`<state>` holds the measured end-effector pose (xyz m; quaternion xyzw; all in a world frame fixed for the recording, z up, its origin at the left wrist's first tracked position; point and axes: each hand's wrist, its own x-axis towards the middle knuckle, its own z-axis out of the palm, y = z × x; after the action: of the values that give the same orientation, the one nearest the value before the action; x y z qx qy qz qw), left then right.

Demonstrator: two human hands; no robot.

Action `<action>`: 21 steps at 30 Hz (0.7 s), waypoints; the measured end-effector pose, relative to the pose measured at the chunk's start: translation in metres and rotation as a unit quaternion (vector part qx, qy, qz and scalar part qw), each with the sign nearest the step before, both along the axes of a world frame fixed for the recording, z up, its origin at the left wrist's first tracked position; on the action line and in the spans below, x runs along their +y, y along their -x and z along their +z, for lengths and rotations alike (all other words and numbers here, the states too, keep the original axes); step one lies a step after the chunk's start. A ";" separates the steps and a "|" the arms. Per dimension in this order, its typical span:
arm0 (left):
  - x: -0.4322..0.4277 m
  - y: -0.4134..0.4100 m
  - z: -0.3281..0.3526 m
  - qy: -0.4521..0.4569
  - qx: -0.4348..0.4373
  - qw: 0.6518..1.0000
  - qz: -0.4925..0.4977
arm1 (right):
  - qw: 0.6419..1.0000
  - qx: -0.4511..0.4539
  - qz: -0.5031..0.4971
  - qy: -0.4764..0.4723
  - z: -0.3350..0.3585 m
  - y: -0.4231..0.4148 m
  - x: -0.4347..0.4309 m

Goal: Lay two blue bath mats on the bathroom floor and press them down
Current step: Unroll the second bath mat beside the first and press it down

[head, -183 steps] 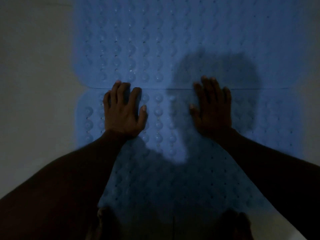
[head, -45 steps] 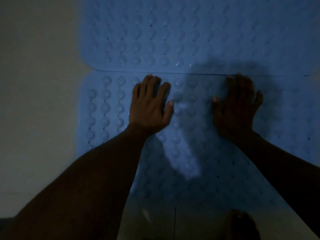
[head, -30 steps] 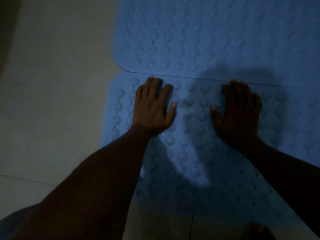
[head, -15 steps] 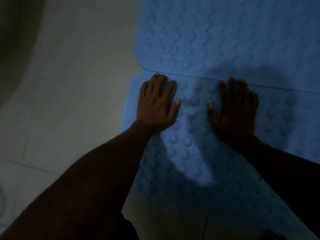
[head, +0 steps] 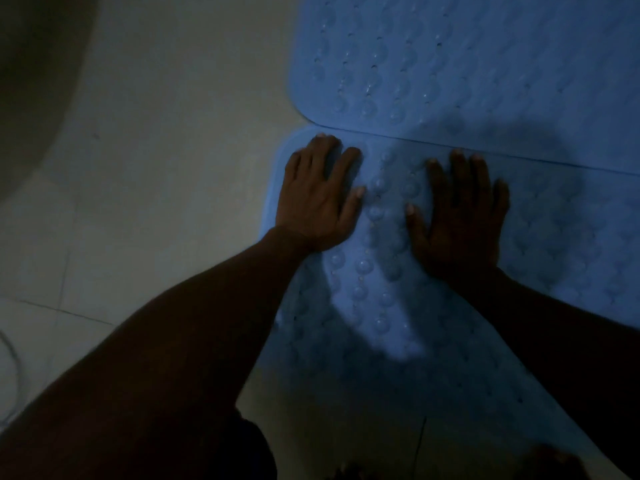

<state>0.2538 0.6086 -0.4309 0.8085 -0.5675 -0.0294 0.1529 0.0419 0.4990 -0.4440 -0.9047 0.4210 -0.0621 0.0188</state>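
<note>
At the six o'clock edge a dark foot (head: 550, 462) stands on the pale tiled floor (head: 156, 150). Above it lies the near blue rubber bath mat with raised bumps (head: 377, 306), spread flat on the tiles. Both hands are released, palms down and fingers spread, grasping nothing: the left hand (head: 318, 199) on the mat's ten o'clock corner, the right hand (head: 460, 216) just beside it. At twelve o'clock the far blue bumpy mat (head: 467, 64) overlaps the near one's edge.
</note>
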 end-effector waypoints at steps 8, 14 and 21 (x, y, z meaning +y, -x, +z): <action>0.024 -0.021 -0.007 -0.042 -0.028 0.998 0.022 | 1.000 -0.005 -0.003 -0.018 0.000 -0.001 0.001; 0.024 -0.022 -0.011 -0.057 -0.053 0.997 0.020 | 0.999 -0.013 0.023 -0.023 0.001 0.009 0.031; 0.031 0.025 -0.006 -0.046 -0.033 0.998 0.002 | 0.999 -0.015 0.021 -0.021 0.001 0.010 0.028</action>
<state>0.2286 0.6394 -0.4366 0.8164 -0.5686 -0.0284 0.0972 0.0318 0.5275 -0.4427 -0.9118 0.4027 -0.0666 0.0453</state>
